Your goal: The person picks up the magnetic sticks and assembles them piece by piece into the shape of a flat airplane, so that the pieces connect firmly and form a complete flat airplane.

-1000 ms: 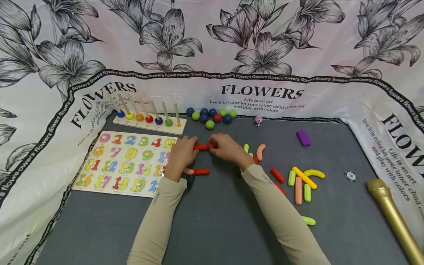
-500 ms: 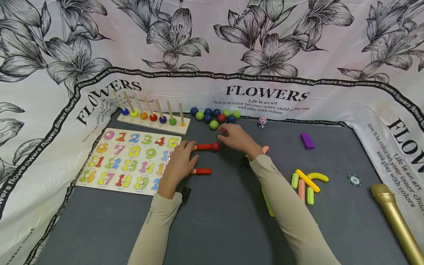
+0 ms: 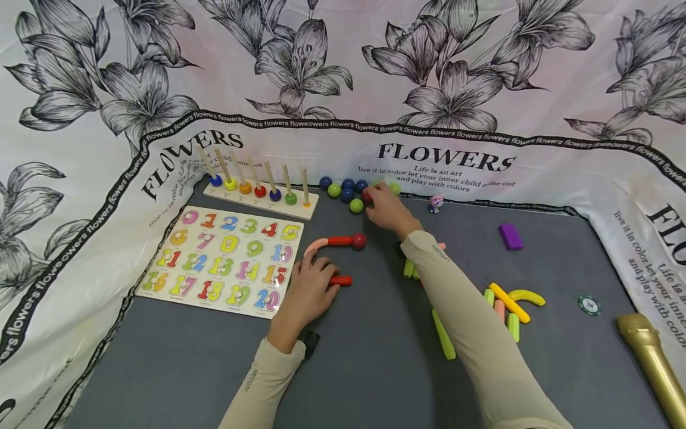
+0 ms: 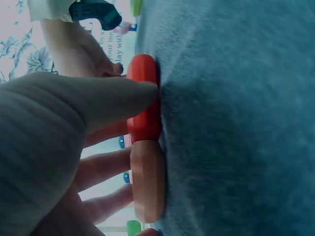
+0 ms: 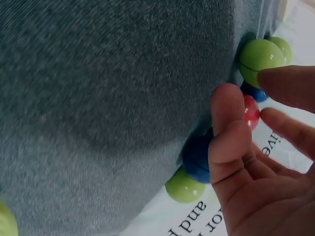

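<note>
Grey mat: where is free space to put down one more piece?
The mat is bare between the two sleeves, below the red stick. Also bare: between purple block and microphone. Crowded: around the balls and the sticks at right.

I see my right hand (image 3: pixel 387 208) has let go of the red stick with the dark red ball (image 3: pixel 358 241) and reached out to the cluster of balls, fingertips now around a red ball (image 5: pixel 250 112). My left hand (image 3: pixel 311 292) slid back, thumb pressing the lower red stick (image 4: pixel 143 98).
</note>
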### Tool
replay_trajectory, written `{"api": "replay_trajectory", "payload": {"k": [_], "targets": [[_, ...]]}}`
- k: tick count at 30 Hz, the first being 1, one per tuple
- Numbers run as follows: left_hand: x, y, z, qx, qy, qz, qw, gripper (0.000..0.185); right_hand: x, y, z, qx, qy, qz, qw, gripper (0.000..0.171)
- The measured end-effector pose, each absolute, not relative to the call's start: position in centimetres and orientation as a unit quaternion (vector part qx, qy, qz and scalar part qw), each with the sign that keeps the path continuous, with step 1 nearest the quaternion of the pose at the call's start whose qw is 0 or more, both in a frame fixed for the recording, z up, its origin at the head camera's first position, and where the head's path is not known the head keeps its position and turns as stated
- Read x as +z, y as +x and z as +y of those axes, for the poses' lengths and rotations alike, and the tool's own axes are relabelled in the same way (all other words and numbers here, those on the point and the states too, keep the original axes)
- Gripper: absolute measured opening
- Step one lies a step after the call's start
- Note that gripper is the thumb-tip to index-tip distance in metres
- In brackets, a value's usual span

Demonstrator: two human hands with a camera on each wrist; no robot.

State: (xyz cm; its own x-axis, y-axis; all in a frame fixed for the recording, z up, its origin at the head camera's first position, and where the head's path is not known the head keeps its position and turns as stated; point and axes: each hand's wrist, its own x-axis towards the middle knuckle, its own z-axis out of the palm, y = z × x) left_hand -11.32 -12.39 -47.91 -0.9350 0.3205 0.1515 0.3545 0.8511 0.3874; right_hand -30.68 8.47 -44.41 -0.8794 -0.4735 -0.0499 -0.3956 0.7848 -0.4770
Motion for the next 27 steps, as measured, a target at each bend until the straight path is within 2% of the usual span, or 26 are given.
{"api": "replay_trajectory", "payload": {"k": [6,13,27], "targets": [[-48.2,-11.3,-12.8,-0.209,-0.19,-0.958,0.052,0.02,-44.9,-30.6,7.7,-0.211,-0.221,0.949,0.075,0.047],[-48.2,-11.3,-12.9,-0.192,-0.188,-0.962,0.051,0.024,-45.5,-30.1,7.6,-0.171,-0.239,0.952,0.09,0.046],[-48.4,-11.2,-13.1,-0.207,-0.198,-0.956,0.063,0.021,-44.9,-29.0,10.0,-0.216,-0.235,0.944,0.078,0.042]]}}
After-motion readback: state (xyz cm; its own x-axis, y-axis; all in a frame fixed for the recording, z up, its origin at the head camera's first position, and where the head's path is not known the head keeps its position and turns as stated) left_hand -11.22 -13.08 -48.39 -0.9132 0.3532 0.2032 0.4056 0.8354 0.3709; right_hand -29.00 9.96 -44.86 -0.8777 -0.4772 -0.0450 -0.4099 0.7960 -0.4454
